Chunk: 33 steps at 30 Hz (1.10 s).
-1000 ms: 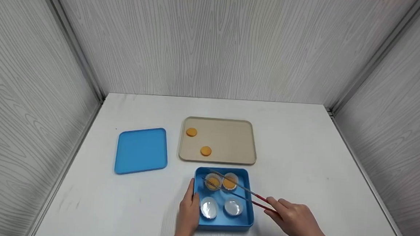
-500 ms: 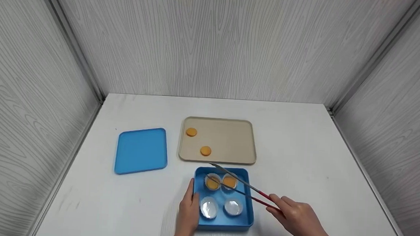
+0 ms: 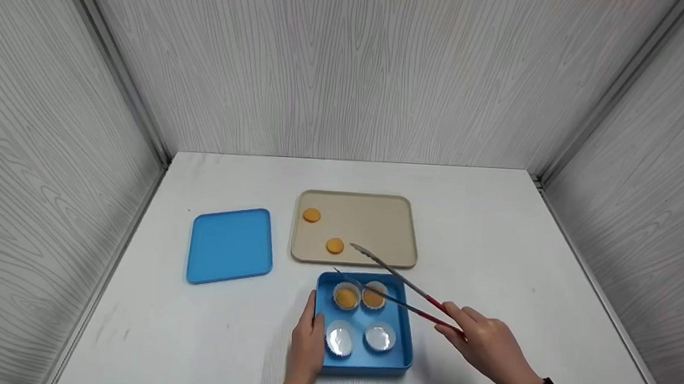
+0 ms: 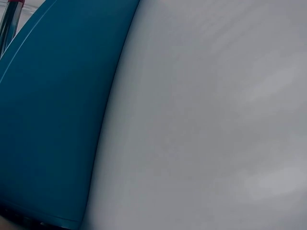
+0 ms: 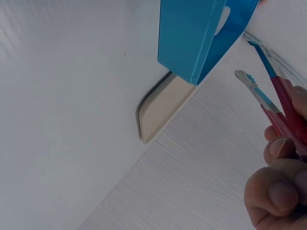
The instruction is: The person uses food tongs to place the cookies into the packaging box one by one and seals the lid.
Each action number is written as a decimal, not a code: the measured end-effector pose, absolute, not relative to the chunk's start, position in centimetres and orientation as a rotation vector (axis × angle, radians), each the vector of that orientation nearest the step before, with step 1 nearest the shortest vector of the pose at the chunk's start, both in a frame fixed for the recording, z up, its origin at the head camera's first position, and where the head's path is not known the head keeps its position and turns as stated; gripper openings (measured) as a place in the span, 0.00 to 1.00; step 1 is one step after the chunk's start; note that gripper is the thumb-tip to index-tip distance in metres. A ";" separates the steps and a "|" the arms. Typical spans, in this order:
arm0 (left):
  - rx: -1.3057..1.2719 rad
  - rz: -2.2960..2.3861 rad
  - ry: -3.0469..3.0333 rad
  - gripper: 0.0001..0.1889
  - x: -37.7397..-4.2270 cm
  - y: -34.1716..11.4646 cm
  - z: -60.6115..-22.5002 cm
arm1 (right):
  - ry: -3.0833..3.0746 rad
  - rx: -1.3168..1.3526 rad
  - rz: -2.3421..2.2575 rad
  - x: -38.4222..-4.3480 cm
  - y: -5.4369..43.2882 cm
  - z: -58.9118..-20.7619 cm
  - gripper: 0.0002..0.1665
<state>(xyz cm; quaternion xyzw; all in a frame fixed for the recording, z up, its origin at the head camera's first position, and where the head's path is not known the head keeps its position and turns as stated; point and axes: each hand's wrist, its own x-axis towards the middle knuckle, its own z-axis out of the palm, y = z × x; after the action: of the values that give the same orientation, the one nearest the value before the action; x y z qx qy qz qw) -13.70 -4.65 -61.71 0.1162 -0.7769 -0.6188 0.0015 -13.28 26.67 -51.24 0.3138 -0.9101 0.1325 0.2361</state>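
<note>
R hand (image 3: 490, 346) is curled round the red grips of the tongs (image 3: 403, 278); the tips are spread well apart w/ nothing pinched btwn them. The box (image 3: 361, 316) is steadied by L hand (image 3: 308, 344), fingers laid fairly straight along its left wall. Pick-up is prob. best made on the nearer disc (image 3: 335, 245): tips should be lowered either side, kept level w/ the tan tray (image 3: 370, 217), and squeezed gently so it isn't flipped. Discs are round, flat, orange-yellow; two are seen on the tray, w/ the farther disc (image 3: 311, 215) near its left edge. Two more are seated in the white cups (image 3: 345, 286) at the box's far end; the nearer foil cups (image 3: 380, 334) are unfilled.
</note>
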 end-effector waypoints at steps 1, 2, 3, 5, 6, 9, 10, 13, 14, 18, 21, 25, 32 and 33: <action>0.366 -1.940 -2.442 0.29 -13.7 -4.7 -61.7 | -2.502 0.854 0.367 -13.4 26.6 -51.2 0.28; 0.366 -1.936 -2.443 0.29 -13.7 -4.7 -61.8 | -2.505 0.849 0.372 -13.6 26.6 -51.2 0.27; 0.369 -1.935 -2.445 0.29 -13.7 -4.7 -61.8 | -2.507 0.844 0.377 -13.8 26.5 -51.1 0.27; 0.372 -1.930 -2.451 0.29 -13.7 -4.7 -61.8 | -2.507 0.835 0.390 -14.1 26.4 -51.1 0.26; 0.374 -1.929 -2.453 0.29 -13.7 -4.7 -61.8 | -2.509 0.831 0.398 -14.3 26.3 -51.1 0.26; 0.384 -1.928 -2.458 0.29 -13.8 -4.6 -61.7 | -2.515 0.820 0.423 -14.8 26.0 -51.1 0.24; 0.388 -1.925 -2.462 0.29 -13.8 -4.6 -61.7 | -2.521 0.817 0.431 -15.0 25.9 -51.2 0.23; 0.391 -1.921 -2.467 0.29 -13.8 -4.6 -61.7 | -2.552 0.799 0.445 -15.6 25.7 -51.1 0.20; 0.389 -1.921 -2.467 0.29 -13.8 -4.7 -61.7 | -2.567 0.789 0.444 -15.9 25.6 -51.1 0.19; 0.350 -1.925 -2.443 0.29 -13.7 -4.7 -61.7 | -2.626 0.762 0.477 -16.6 25.3 -50.9 0.15; 0.317 -1.929 -2.424 0.29 -13.6 -4.7 -61.7 | -2.667 0.751 0.506 -17.2 25.1 -50.8 0.13; 0.319 -1.935 -2.426 0.29 -13.7 -4.7 -61.7 | -2.708 0.739 0.513 -17.9 24.7 -50.7 0.12; 0.346 -1.932 -2.450 0.29 -13.7 -4.7 -61.7 | -2.766 0.733 0.497 -18.9 23.9 -50.6 0.12; 0.345 -1.934 -2.449 0.29 -13.7 -4.7 -61.7 | -2.780 0.728 0.497 -19.0 23.8 -50.6 0.12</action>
<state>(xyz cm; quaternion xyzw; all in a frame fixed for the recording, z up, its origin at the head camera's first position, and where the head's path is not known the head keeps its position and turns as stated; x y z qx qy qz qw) -13.71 -4.73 -61.66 0.1098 -0.7800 -0.6161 0.0009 -18.99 23.76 -50.56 0.2481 -0.9472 0.1694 0.1121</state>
